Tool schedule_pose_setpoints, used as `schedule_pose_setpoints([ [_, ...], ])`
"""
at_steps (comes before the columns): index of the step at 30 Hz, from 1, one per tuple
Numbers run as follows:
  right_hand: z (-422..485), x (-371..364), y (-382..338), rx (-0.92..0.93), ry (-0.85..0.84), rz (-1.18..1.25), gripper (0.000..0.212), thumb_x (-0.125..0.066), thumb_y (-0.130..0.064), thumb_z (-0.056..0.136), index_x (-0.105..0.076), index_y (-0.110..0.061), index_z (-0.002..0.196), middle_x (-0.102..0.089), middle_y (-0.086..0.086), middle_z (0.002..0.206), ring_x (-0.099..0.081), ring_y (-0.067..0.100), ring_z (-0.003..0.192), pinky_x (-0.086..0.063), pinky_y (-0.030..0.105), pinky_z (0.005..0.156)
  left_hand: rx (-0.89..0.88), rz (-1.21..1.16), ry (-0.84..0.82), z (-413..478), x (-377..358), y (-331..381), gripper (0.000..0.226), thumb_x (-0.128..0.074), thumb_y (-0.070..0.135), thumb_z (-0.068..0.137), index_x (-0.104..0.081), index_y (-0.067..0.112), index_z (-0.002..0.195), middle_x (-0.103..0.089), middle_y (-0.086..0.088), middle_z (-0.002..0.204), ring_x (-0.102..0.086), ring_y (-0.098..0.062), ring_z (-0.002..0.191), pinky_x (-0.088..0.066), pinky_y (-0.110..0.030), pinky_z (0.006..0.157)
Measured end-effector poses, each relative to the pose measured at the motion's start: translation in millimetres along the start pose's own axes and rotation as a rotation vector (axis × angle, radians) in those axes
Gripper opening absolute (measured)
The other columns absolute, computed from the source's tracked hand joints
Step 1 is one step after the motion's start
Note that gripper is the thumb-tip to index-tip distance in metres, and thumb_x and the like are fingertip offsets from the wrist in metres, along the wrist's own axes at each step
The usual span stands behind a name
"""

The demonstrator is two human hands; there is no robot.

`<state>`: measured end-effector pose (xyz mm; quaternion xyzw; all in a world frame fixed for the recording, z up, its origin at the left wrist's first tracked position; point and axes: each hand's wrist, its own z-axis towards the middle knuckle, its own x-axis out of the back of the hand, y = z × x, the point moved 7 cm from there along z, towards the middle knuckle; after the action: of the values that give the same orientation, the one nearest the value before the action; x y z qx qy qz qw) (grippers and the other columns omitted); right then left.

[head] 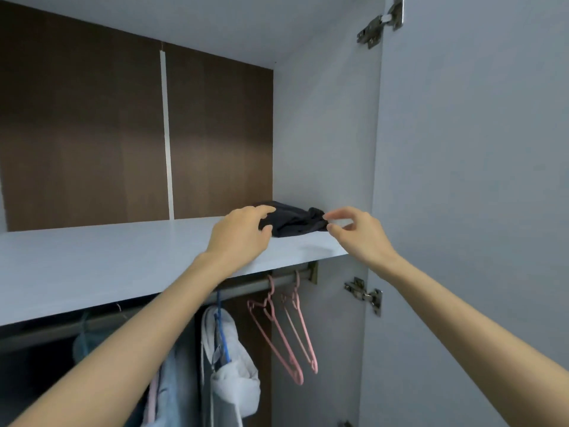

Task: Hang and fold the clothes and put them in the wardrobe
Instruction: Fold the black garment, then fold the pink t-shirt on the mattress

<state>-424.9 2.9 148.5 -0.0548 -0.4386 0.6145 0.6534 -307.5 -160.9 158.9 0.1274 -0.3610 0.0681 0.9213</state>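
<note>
Garment check: dark folded garment (295,221) sits on the wardrobe's top shelf (123,260), far right end, close to the grey side wall (323,134), near the front edge.

Left hand (243,232): arm reaches up from bottom left, wrist over the shelf edge, palm down. Fingers curl over the garment's left end, thumb at its front, so it's gripping the cloth.

Right hand (357,232): arm comes in from bottom right, back of hand to camera. Thumb and index finger pinch the garment's right corner, other fingers loosely bent behind. A bit motion-blurred.

Below the shelf, on the metal rail (246,286): two bare pink hangers (286,328) at the right end, a white hoodie (234,380) on a blue hanger (220,328), then a light blue garment (175,380) further left. What looks like a small tag on the hoodie is too small to read.

Open door (477,180) on the right, with an upper hinge (380,23) and a lower hinge (365,294). Brown back panel (92,134) sits behind the shelf.
</note>
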Motion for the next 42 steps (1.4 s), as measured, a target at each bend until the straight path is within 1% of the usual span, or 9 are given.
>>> schedule_pose_setpoints([
  [4,-56,33,7,-0.049,0.001,0.043,0.022,-0.054,-0.019,0.091,-0.064,-0.026,0.109,-0.058,-0.019,0.081,-0.054,-0.007,0.063,-0.038,0.006,0.054,0.038,-0.176,0.002,-40,5,32,0.041,-0.05,0.03,0.094,-0.047,0.033,0.135,-0.058,0.01,0.129,-0.055,-0.014,0.108,-0.041,-0.028,0.082],
  [8,-111,72,11,-0.084,-0.012,0.056,0.021,-0.055,-0.023,0.092,-0.065,-0.027,0.11,-0.064,-0.019,0.107,-0.061,0.003,0.086,-0.042,0.006,0.066,0.047,-0.292,-0.038,-75,2,78,0.038,-0.05,0.03,0.095,-0.049,0.033,0.133,-0.059,0.011,0.126,-0.057,-0.014,0.109,-0.042,-0.026,0.081],
  [14,-198,136,32,-0.118,-0.018,0.037,0.018,-0.055,-0.023,0.093,-0.065,-0.03,0.106,-0.064,-0.022,0.104,-0.061,0.001,0.084,-0.043,0.008,0.065,0.037,-0.407,-0.147,-140,-17,161,0.037,-0.05,0.026,0.094,-0.052,0.03,0.131,-0.062,0.009,0.124,-0.06,-0.011,0.104,-0.047,-0.027,0.087],
  [18,-267,185,50,-0.154,-0.065,0.07,0.018,-0.055,-0.023,0.093,-0.063,-0.036,0.101,-0.065,-0.023,0.105,-0.062,0.003,0.086,-0.051,0.022,0.077,0.083,-0.417,-0.207,-189,-32,222,0.035,-0.048,0.027,0.095,-0.053,0.033,0.129,-0.061,0.018,0.116,-0.057,0.0,0.082,-0.046,-0.022,0.074],
  [20,-303,213,61,-0.172,-0.087,0.062,0.018,-0.055,-0.021,0.093,-0.063,-0.035,0.101,-0.066,-0.02,0.105,-0.064,0.011,0.089,-0.052,0.027,0.081,0.1,-0.441,-0.242,-216,-38,255,0.034,-0.049,0.025,0.095,-0.055,0.032,0.127,-0.061,0.018,0.12,-0.057,-0.002,0.093,-0.039,-0.021,0.081],
  [25,-400,284,102,-0.229,-0.097,-0.008,0.021,-0.053,-0.02,0.095,-0.063,-0.034,0.107,-0.063,-0.026,0.101,-0.058,-0.011,0.079,-0.041,0.004,0.065,0.091,-0.497,-0.34,-286,-59,346,0.032,-0.05,0.022,0.094,-0.057,0.028,0.125,-0.062,0.015,0.116,-0.055,-0.004,0.088,-0.036,-0.02,0.079],
  [31,-525,372,171,-0.47,-0.052,-0.072,0.018,-0.053,-0.021,0.095,-0.062,-0.031,0.108,-0.062,-0.021,0.104,-0.058,-0.003,0.085,-0.045,0.013,0.073,0.035,-0.576,-0.564,-354,-107,467,0.032,-0.048,0.021,0.094,-0.058,0.029,0.123,-0.063,0.011,0.116,-0.058,-0.014,0.101,-0.047,-0.034,0.092],
  [36,-629,431,231,-0.73,0.018,-0.115,0.02,-0.054,-0.014,0.095,-0.063,-0.015,0.113,-0.065,-0.004,0.11,-0.062,0.016,0.1,-0.049,0.028,0.089,-0.115,-0.62,-0.737,-411,-158,567,0.031,-0.048,0.021,0.094,-0.058,0.026,0.124,-0.063,0.011,0.116,-0.057,-0.01,0.102,-0.04,-0.022,0.079],
  [42,-737,475,301,-1.001,0.1,-0.18,0.023,-0.054,-0.014,0.094,-0.063,-0.012,0.115,-0.064,0.001,0.116,-0.06,0.014,0.095,-0.049,0.029,0.087,-0.217,-0.683,-0.969,-480,-234,654,0.032,-0.051,0.019,0.093,-0.057,0.022,0.125,-0.065,0.007,0.117,-0.06,-0.016,0.102,-0.048,-0.031,0.09],
])
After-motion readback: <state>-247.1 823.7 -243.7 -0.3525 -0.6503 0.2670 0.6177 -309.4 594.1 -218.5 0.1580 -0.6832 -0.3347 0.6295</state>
